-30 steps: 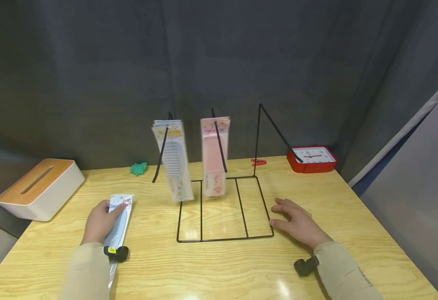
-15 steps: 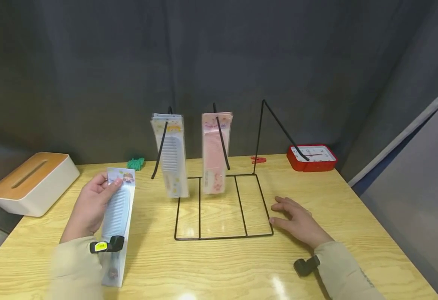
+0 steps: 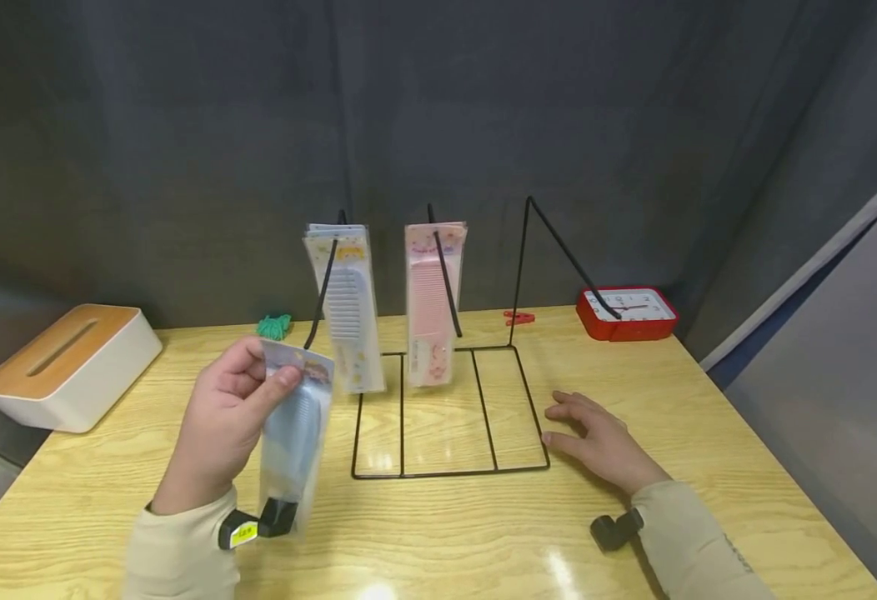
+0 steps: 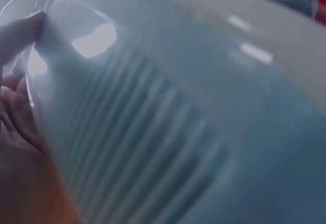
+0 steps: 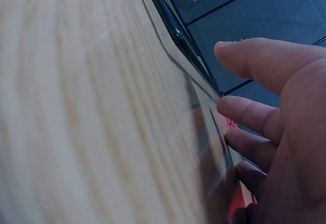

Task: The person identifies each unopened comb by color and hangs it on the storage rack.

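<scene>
My left hand (image 3: 224,417) pinches a packaged blue comb (image 3: 292,433) by its top card, thumb in front, and holds it up off the table. In the left wrist view the clear wrapper and the comb's teeth (image 4: 153,127) fill most of the picture, blurred. My right hand (image 3: 596,437) rests on the table at the right edge of a black wire rack (image 3: 449,475), fingers relaxed and holding nothing. Packaged blue combs (image 3: 347,308) hang on the rack's left hook, and packaged pink combs (image 3: 431,308) hang on the middle hook. The right hook (image 3: 569,258) carries nothing.
A white tissue box with a wooden lid (image 3: 71,367) stands at the far left. Green string (image 3: 273,327) lies at the back, behind the left hand. A red clip (image 3: 518,317) and a red alarm clock (image 3: 626,314) sit at the back right. Dark curtains close off the back.
My left hand has lifted the packaged blue comb from the table and carried it to the right, towards the rack's left hook. The right hand has stayed where it was.
</scene>
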Motion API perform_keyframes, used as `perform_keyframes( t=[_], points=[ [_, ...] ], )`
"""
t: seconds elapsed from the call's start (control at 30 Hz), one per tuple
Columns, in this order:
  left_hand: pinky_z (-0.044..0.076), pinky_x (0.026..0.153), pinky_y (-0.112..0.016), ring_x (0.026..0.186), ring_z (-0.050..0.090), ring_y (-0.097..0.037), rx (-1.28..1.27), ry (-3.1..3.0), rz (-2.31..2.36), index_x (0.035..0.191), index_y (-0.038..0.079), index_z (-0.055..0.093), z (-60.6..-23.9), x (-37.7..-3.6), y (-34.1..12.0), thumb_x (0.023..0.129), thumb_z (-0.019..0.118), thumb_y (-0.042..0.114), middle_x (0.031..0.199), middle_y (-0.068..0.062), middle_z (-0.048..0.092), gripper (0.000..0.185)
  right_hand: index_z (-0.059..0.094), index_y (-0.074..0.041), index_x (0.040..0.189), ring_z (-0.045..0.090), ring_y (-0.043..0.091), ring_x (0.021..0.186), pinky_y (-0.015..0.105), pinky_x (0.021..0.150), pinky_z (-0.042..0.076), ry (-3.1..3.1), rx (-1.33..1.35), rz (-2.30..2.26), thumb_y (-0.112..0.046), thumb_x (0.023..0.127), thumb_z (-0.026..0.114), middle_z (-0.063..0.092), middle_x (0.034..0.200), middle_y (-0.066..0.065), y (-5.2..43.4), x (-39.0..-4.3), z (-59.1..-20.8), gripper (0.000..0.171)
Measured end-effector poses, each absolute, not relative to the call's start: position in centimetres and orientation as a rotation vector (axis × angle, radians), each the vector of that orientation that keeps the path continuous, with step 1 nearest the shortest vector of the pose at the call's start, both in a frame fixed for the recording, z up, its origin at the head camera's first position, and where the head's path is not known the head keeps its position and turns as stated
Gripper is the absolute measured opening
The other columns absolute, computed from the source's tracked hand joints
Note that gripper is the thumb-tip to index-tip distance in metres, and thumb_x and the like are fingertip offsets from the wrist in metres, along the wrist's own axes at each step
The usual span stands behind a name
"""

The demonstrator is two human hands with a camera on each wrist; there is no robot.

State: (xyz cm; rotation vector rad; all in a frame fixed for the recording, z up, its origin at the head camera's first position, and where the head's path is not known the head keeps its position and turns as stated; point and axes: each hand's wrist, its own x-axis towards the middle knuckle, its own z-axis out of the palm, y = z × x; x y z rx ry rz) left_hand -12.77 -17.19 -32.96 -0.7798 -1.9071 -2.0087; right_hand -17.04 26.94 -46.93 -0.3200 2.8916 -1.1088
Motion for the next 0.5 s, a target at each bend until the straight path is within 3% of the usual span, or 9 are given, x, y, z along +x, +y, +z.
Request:
perform_keyframes(
  t=[0.17, 0.5],
  points=[
    [0.052, 0.061, -0.022, 0.075, 0.065, -0.008, -0.862, -1.874, -2.026, 0.102, 0.006, 0.064, -33.0, -12.7, -17.6, 0.097, 0.057, -0.01, 0.091, -0.001, 0.071, 0.019, 0.066, -0.009, 0.126, 0.026, 0.041, 0.147, 0.065, 0.114, 0.021, 2.899, -0.327, -1.105, -0.04, 0.092, 0.073, 0.043, 0.155, 0.015, 26.9, -17.1, -46.9, 0.047],
    [0.052, 0.062, -0.022, 0.076, 0.065, -0.009, -0.68, -1.855, -1.993, 0.1, 0.002, 0.064, -32.3, -12.4, -15.7, 0.096, 0.058, -0.011, 0.09, -0.004, 0.072, 0.015, 0.066, -0.008, 0.127, 0.026, 0.041, 0.147, 0.065, 0.114, 0.021, 2.893, -0.318, -1.111, -0.04, 0.092, 0.073, 0.042, 0.155, 0.016, 26.9, -17.1, -46.9, 0.048]
  ],
)
